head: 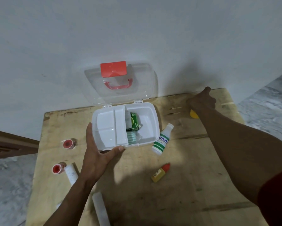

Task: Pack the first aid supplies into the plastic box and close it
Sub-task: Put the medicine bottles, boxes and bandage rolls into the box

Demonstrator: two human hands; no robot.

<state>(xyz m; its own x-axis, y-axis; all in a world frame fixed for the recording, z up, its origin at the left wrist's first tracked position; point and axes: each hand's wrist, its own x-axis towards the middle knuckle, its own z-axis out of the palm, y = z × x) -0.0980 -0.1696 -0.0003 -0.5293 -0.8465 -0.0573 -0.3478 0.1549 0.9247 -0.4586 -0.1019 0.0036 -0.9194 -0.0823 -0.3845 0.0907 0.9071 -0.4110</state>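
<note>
A white plastic box (150, 126) stands open on the wooden table, its clear lid (137, 85) with red latch and handle leaning against the wall. Inside sit a white inner tray (107, 126) on the left, a green carton (134, 122) and a pale green roll (131, 139). My left hand (97, 152) grips the box's front left corner. My right hand (201, 101) reaches to the far right and closes over a yellow object (194, 115), mostly hidden. A white bottle (162, 141) lies just right of the box; a small yellow bottle with a red cap (160, 172) lies nearer me.
Two red-cored tape rolls (68, 143) (57, 168) and a white tube (70, 173) lie at the table's left. Another white strip (100, 207) lies near the front edge. The wall stands directly behind the table (177, 201); grey floor shows on both sides.
</note>
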